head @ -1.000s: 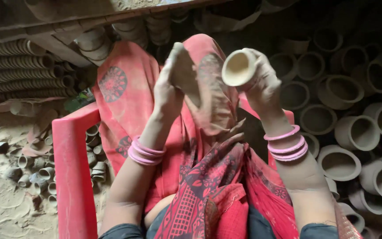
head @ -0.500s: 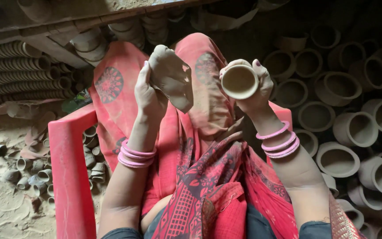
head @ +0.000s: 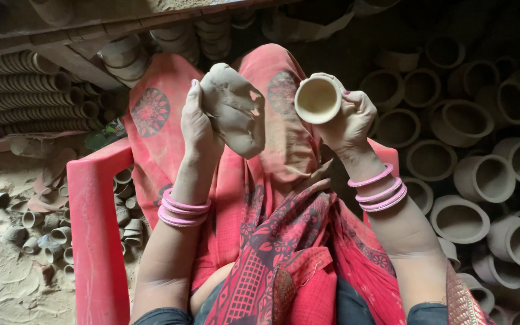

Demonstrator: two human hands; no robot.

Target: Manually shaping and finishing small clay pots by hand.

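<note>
- The left hand (head: 200, 123) is closed around the near edge of a grey lump of clay (head: 236, 108), which is held up in the air with its broad face turned toward the camera; small pinkish chips are seen on that face.
- The right hand (head: 350, 117) is wrapped around a small pale clay cup (head: 317, 99), whose open mouth is tilted toward the camera; the cup is held just beside the lump, with a narrow gap between the two.
- Pink bangles (head: 182, 209) are worn on the left wrist, and more pink bangles (head: 380, 192) on the right.
- A red patterned cloth (head: 272, 241) is draped over the lap below both hands and reaches up behind them.
- The left edge of the open room is marked by the arm of a red plastic chair (head: 94, 229); beyond it a sandy floor (head: 1, 271) is strewn with small fallen cups (head: 49, 232).
- The right side is hemmed in by closely packed open-mouthed clay pots (head: 482, 177), touching one another.
- Rows of stacked cups (head: 25, 90) are laid on their sides at the upper left, seemingly under a ledge, though that part is dim.
</note>
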